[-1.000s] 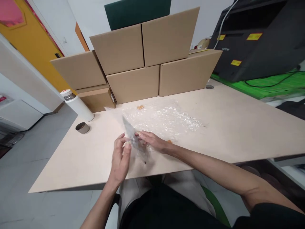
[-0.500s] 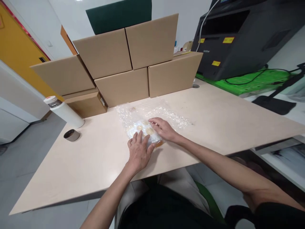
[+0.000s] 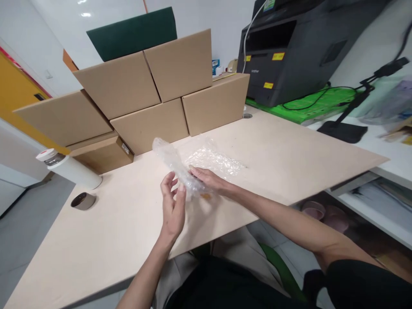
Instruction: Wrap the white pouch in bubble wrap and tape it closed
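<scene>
A sheet of clear bubble wrap (image 3: 206,159) lies on the pale table (image 3: 289,159), its near left edge lifted and folded over something. My left hand (image 3: 173,207) pinches that raised fold from the left. My right hand (image 3: 207,181) holds the wrap from the right, fingers on the folded part. A small orange piece (image 3: 205,196) shows under the wrap by my right hand. What the fold covers is blurred.
Stacked cardboard boxes (image 3: 151,98) line the back of the table. A white bottle (image 3: 69,168) and a tape roll (image 3: 83,200) sit at the left. A black printer (image 3: 289,47) on a green mat (image 3: 309,105) and a lamp base (image 3: 343,131) stand to the right.
Half a second ago both hands pressed the wrap flat on the table. Now they have lifted its left edge up into a fold. The view has also swung right.
</scene>
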{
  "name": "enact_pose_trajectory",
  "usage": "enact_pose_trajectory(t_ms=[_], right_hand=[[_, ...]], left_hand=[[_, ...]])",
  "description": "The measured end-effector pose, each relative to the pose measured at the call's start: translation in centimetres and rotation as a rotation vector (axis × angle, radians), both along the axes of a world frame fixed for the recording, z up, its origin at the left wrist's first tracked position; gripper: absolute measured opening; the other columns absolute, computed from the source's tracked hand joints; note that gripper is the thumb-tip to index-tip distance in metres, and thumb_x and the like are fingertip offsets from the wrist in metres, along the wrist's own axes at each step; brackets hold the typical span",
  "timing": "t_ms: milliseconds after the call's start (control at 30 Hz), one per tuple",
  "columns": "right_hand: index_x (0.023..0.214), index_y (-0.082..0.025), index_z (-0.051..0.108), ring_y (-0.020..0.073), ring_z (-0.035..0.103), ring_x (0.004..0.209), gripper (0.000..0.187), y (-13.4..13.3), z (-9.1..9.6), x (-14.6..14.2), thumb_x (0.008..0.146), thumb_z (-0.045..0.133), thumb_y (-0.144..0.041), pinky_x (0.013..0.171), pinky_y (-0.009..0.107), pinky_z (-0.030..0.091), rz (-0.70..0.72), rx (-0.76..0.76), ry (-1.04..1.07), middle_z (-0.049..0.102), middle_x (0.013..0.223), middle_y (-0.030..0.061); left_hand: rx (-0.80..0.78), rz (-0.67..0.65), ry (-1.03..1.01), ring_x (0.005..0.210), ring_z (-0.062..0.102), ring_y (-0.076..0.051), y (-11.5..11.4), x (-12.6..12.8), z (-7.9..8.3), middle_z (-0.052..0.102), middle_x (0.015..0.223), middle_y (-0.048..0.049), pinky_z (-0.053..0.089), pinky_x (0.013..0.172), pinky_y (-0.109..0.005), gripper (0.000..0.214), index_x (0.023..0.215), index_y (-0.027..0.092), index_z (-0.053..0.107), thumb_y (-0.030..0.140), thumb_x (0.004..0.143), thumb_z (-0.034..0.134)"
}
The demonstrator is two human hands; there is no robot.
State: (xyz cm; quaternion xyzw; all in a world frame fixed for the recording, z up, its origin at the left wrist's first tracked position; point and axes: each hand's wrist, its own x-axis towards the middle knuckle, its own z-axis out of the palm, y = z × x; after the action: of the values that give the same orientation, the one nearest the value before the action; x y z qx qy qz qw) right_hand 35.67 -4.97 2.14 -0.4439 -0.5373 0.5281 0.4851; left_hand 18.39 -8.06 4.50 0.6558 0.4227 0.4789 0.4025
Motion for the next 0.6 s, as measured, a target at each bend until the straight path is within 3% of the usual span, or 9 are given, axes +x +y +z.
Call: enact_pose_trajectory(t_ms=[100,267,367,467,533,600], right_hand=[[0.097,-0.018,0.069,0.0163,0.059,0.068,0.049,0.2,-0.2,1.8,0.084,0.056,-0.064,0.063,0.027,0.047,-0.028,-0.169,0.303,0.068,0.079,0.0042],[0.079,-0.018,0.067,0.0155,0.057,0.062,0.027,0.7,-1.6,5.9,0.068,0.071,-0.043,0.058,0.026,0.044,-0.315,-0.15,0.38,0.063,0.064,0.0021],[0.077,-0.017,0.065,0.0147,0.057,0.066,0.021,0.7,-2.3,9.3,0.062,0.069,-0.031,0.064,0.026,0.044,-0.526,-0.061,0.194,0.065,0.071,0.002],[0.086,-0.017,0.066,0.0163,0.059,0.078,0.024,1.4,-2.2,12.5,0.07,0.061,-0.034,0.072,0.027,0.044,-0.727,0.08,-0.138,0.067,0.085,0.0035],[0.085,-0.018,0.067,0.0173,0.058,0.081,0.027,2.4,-1.9,13.8,0.078,0.055,-0.041,0.075,0.028,0.044,-0.727,0.096,-0.379,0.068,0.086,0.0041],[0.077,-0.017,0.065,0.0183,0.058,0.079,0.037,3.7,-1.4,14.0,0.082,0.054,-0.051,0.072,0.028,0.043,-0.609,-0.016,-0.578,0.067,0.081,0.0049]], left_hand=[[0.144,-0.124,0.128,0.143,0.033,-0.026,1.3,3.9,0.1,0.036,0.154,-0.0149,0.029,0.114,-0.049,0.048,0.133,0.022,0.044,0.051,0.095,0.046],[0.321,-0.23,0.353,0.144,0.033,-0.027,4.0,9.6,-2.0,0.039,0.153,-0.0167,0.026,0.116,-0.048,0.05,0.135,0.017,0.048,0.048,0.095,0.044],[0.297,-0.281,0.514,0.14,0.038,-0.027,5.1,11.6,-3.4,0.046,0.149,-0.0137,0.029,0.114,-0.048,0.047,0.134,0.019,0.053,0.045,0.098,0.037],[0.269,-0.35,0.664,0.138,0.041,-0.028,5.6,12.4,-4.4,0.053,0.145,-0.0114,0.031,0.112,-0.051,0.046,0.127,0.021,0.06,0.045,0.1,0.031],[0.279,-0.364,0.723,0.139,0.04,-0.028,5.7,12.5,-4.7,0.053,0.144,-0.0102,0.031,0.112,-0.052,0.046,0.123,0.022,0.063,0.046,0.1,0.031],[0.287,-0.363,0.747,0.14,0.038,-0.028,5.8,12.4,-4.9,0.052,0.146,-0.0093,0.03,0.113,-0.052,0.047,0.125,0.022,0.063,0.047,0.099,0.032]])
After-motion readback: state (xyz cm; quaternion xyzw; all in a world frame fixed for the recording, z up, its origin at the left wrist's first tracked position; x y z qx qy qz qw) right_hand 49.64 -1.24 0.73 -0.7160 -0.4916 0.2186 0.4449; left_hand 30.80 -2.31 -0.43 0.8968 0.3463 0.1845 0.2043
